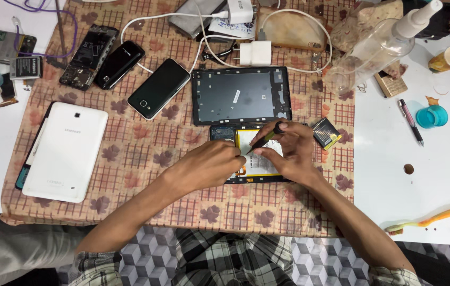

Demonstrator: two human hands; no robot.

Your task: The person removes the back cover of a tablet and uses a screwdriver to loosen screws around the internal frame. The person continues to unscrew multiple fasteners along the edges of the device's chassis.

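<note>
An opened tablet body (224, 132) with a pale battery lies on a patterned cloth (145, 153). My right hand (291, 151) grips a small dark screwdriver (265, 139) with its tip pointing down-left onto the battery area. My left hand (209, 164) rests on the tablet's left part, fingers curled beside the screwdriver tip; whether it pinches anything is hidden. The tablet's dark inner frame (241, 95) lies just beyond my hands.
A white tablet back cover (66, 151) lies at left. Two black phones (159, 87) (119, 63), a stripped phone (88, 55), chargers and cables (254, 53) sit at the back. A clear spray bottle (376, 50), pen (410, 121), teal cap (431, 115), small battery (325, 132) and toothbrush (429, 219) lie right.
</note>
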